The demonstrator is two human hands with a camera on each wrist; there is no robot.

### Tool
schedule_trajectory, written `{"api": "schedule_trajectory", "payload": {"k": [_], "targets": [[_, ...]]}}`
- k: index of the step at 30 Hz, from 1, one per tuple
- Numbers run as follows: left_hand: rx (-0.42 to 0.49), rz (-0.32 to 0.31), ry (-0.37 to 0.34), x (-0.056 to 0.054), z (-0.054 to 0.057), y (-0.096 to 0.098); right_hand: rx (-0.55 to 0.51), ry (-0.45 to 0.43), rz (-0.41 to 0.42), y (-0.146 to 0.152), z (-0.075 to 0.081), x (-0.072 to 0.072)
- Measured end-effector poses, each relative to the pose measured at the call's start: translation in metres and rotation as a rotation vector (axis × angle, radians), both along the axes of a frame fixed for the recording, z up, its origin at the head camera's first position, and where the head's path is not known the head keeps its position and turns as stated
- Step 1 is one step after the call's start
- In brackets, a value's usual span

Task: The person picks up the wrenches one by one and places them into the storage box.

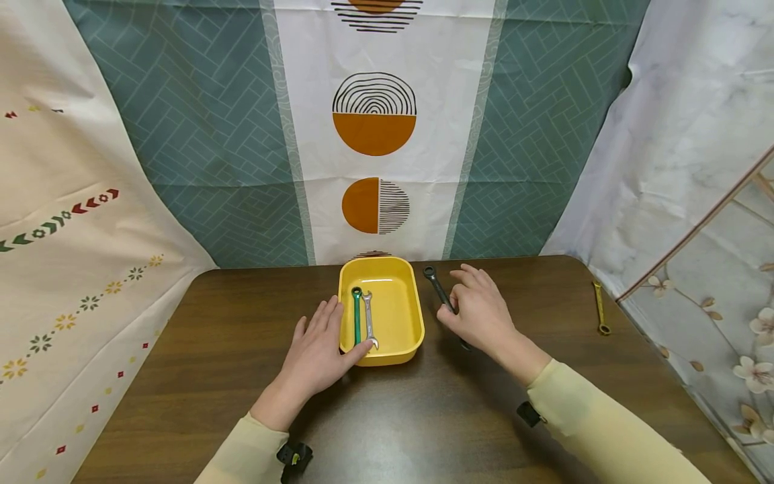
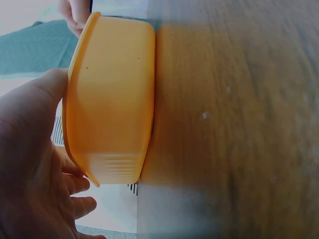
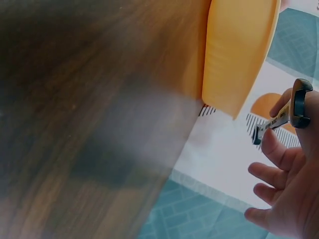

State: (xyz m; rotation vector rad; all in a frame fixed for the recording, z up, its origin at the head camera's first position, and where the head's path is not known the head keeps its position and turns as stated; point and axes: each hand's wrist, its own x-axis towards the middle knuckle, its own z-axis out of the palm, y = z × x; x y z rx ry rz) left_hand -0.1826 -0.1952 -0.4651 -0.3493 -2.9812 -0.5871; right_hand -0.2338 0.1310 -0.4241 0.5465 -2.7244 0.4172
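Observation:
A yellow tray (image 1: 396, 309) stands on the table with two wrenches lying inside, a green wrench (image 1: 357, 316) and a silver wrench (image 1: 369, 319) side by side at its left. My left hand (image 1: 317, 349) rests on the tray's near left rim, fingers straight and the thumb over the near edge. In the left wrist view that hand (image 2: 35, 154) touches the rim of the tray (image 2: 109, 99). Just right of the tray my right hand (image 1: 480, 306) pinches a black wrench (image 1: 440, 288) between thumb and index finger, above the table. The right wrist view shows the wrench (image 3: 284, 117) tilted in the pinch.
A gold wrench (image 1: 600, 309) lies on the table's right side near the edge. The brown wooden table (image 1: 399, 430) backs onto a patterned cloth (image 1: 375, 215), with more cloth hanging at the left and right.

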Motion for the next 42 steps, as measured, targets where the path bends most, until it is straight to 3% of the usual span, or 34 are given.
{"api": "schedule_trajectory", "payload": {"k": [22, 42], "targets": [[0.007, 0.002, -0.01, -0.003, 0.0, 0.0, 0.019, -0.028, 0.034, -0.037, 0.007, -0.006], [-0.002, 0.001, -0.003, -0.001, 0.0, 0.0, 0.033, -0.013, 0.059, -0.068, 0.003, -0.012]]}}
